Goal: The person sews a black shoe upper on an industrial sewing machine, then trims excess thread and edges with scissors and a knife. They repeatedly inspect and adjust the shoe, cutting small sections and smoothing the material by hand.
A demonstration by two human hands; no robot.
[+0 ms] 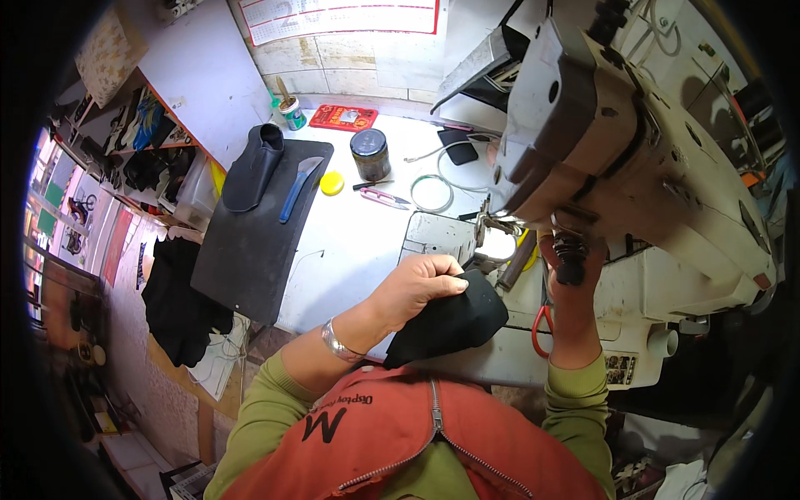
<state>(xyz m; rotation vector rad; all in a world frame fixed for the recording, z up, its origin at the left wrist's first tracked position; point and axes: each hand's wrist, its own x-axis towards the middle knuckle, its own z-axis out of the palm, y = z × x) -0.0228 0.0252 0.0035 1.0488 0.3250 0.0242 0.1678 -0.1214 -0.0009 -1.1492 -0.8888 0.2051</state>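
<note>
Held in my left hand (421, 287) is a piece of black fabric (454, 325), pinched at its upper edge between thumb and fingers. It hangs over the table's front edge, close to my body. My right hand (588, 283) is raised at the head of the sewing machine (575, 142), behind a dark knob (571, 254). The machine hides most of its fingers, so I cannot see whether they grip anything. Red-handled scissors (542, 329) lie just left of my right wrist. The needle area (496, 233) is brightly lit, left of my right hand.
A black board (242, 258) bears a black shoe upper (254, 171) and a blue-handled knife (296, 196). Further right are a yellow lid (332, 183), a dark jar (370, 158), pink thread snips (383, 198) and a coiled cable (432, 193). Dark cloth (179, 292) hangs at left.
</note>
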